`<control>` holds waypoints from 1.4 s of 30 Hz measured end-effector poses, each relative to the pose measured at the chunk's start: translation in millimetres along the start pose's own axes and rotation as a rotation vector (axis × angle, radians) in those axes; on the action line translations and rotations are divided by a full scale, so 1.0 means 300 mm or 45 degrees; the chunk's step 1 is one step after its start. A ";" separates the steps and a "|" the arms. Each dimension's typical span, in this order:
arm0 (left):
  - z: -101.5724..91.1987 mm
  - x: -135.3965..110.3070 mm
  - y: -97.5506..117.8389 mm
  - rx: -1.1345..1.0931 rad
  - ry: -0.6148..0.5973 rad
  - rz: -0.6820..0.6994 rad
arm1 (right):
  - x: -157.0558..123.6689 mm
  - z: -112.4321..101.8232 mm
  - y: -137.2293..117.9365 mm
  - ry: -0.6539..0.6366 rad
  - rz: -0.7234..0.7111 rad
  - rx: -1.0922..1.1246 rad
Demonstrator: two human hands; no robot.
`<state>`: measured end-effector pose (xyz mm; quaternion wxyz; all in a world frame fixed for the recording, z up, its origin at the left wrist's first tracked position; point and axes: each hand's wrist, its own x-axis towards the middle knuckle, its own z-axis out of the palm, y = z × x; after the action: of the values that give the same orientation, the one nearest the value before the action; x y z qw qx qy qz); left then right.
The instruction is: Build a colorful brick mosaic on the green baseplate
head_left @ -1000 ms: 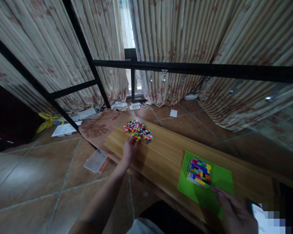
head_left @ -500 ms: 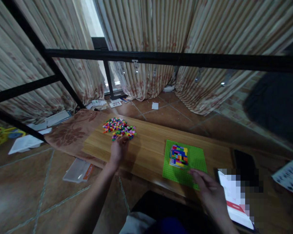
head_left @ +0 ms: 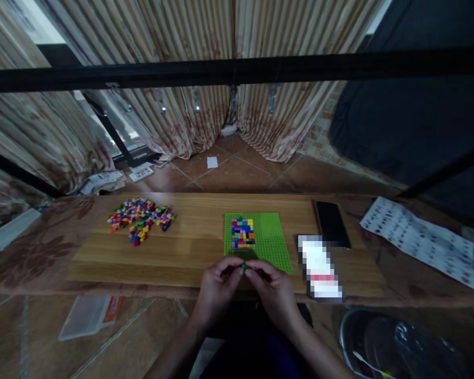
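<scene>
Both my hands meet at the near edge of a green baseplate [head_left: 274,239], fingertips almost touching. Between them is a small dark green toy brick [head_left: 244,266]. My left hand [head_left: 220,284] pinches it from the left with thumb and forefinger, while my right hand [head_left: 272,287] pinches it from the right. A block of multicoloured bricks [head_left: 243,234] is built up on the left part of the baseplate, just beyond my fingers. Farther left on the wooden board lies a heap of loose coloured bricks [head_left: 140,215].
Right of the baseplate lie a blurred-out bright screen [head_left: 319,266] and a black flat device [head_left: 332,223]. A printed sheet [head_left: 418,239] rests on the brown cloth at the far right. A black rail [head_left: 237,71] crosses beyond the wooden board [head_left: 174,263]. Below left is a clear plastic case [head_left: 85,316].
My left hand has left the brick heap and come right to join my right hand in front of the baseplate. The green brick now shows between them. The view has turned right.
</scene>
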<state>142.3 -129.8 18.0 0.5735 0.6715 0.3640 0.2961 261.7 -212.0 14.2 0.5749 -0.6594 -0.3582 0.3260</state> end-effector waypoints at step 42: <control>0.071 0.390 -0.063 -0.009 0.103 0.001 | 0.352 -0.052 0.059 0.261 -0.126 -0.160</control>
<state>222.3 -43.1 -6.4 0.5606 0.6570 0.3857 0.3246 332.8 -132.2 -3.4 0.5814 -0.7056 -0.3493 0.2051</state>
